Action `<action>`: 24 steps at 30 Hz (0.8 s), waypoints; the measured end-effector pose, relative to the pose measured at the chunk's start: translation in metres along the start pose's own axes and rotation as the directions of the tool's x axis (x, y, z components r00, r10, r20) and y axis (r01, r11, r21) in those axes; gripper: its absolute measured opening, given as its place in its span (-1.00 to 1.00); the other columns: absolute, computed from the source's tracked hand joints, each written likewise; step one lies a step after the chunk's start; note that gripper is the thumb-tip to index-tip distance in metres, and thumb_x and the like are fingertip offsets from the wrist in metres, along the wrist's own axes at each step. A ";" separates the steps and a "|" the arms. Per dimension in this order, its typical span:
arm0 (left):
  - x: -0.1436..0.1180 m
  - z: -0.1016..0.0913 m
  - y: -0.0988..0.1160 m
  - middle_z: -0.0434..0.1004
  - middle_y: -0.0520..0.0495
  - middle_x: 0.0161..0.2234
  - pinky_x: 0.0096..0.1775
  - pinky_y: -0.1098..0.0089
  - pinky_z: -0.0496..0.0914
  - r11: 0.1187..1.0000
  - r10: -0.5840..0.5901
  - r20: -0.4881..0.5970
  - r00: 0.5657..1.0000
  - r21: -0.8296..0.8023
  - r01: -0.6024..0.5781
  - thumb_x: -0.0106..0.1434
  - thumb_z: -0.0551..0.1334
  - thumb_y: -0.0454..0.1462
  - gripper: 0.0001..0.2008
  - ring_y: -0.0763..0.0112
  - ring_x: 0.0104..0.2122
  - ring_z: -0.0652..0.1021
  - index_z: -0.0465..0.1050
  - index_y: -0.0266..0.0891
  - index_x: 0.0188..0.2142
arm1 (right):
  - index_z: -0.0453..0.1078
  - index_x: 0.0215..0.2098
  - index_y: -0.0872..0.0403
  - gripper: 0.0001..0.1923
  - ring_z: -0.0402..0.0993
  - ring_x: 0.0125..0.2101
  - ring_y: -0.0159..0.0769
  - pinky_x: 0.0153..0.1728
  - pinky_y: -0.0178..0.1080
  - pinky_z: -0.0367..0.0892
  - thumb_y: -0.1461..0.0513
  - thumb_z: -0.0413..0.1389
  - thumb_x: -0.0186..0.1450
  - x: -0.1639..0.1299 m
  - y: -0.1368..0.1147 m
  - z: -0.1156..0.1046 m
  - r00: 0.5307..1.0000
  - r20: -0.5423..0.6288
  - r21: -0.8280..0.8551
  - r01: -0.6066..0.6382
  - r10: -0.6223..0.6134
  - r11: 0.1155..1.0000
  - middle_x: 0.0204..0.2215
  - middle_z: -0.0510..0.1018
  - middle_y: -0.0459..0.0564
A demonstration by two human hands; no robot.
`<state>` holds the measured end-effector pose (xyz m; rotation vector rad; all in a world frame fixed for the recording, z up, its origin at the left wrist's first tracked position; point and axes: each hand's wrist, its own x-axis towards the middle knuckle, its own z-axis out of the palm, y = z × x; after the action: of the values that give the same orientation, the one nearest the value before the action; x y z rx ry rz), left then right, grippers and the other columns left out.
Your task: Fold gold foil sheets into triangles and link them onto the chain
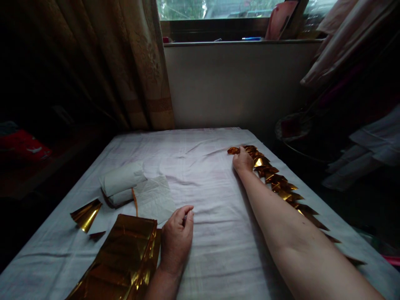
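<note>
My right hand (243, 161) reaches to the far right of the table, its fingers closed on a folded gold foil paper piece (233, 150). This piece is at the far end of a row of folded gold foil pieces (283, 193), which overlap along the right side and are partly hidden by my forearm. Near the front middle, my left hand (177, 235) rests on the cloth, fingers loosely bent, with a gap at the thumb and nothing visible in it. Just left of it lies a stack of flat gold foil sheets (125, 250).
A white cloth (206, 183) with wrinkles covers the table. On the left are a pale paper roll (123, 179) with a loose flap and a curled gold foil scrap (86, 214). A curtain (150, 62) and windowsill stand behind; clothes (350, 37) hang at right.
</note>
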<state>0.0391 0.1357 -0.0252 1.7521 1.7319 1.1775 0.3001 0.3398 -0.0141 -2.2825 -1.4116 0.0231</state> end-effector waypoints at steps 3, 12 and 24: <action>0.000 -0.001 0.000 0.68 -0.07 -0.29 -0.21 0.33 0.53 1.000 0.006 0.007 1.000 0.004 -0.006 0.30 0.11 -0.16 -0.73 0.28 -0.28 0.66 0.58 -0.16 -0.23 | 0.31 0.23 0.11 -0.51 0.45 -0.04 -0.05 -0.07 -0.14 0.31 0.30 -0.06 0.35 -0.010 -0.001 0.002 0.997 0.008 -0.037 0.078 -0.078 0.996 0.02 0.50 0.23; -0.001 0.000 -0.001 0.68 -0.07 -0.28 -0.21 0.33 0.53 1.000 0.008 0.018 1.000 -0.001 -0.008 0.30 0.11 -0.18 -0.73 0.29 -0.28 0.65 0.58 -0.15 -0.22 | 0.45 0.09 0.05 -0.59 0.34 0.05 -0.05 0.01 -0.10 0.25 0.24 -0.05 0.35 -0.003 -0.005 0.015 0.970 0.086 -0.126 0.236 -0.227 0.963 0.11 0.45 0.13; -0.002 0.000 0.000 0.68 -0.05 -0.30 -0.24 0.37 0.53 0.999 0.032 0.006 0.999 0.017 -0.032 0.31 0.11 -0.21 -0.75 0.31 -0.30 0.66 0.58 -0.15 -0.23 | 0.46 0.07 0.10 -0.58 0.34 0.06 -0.08 0.02 -0.15 0.26 0.26 -0.09 0.36 0.013 -0.008 0.022 0.953 0.121 -0.140 0.294 -0.278 0.946 0.07 0.48 0.15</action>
<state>0.0391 0.1341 -0.0259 1.7978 1.7211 1.1736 0.2943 0.3622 -0.0279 -2.1994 -1.8454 -0.0685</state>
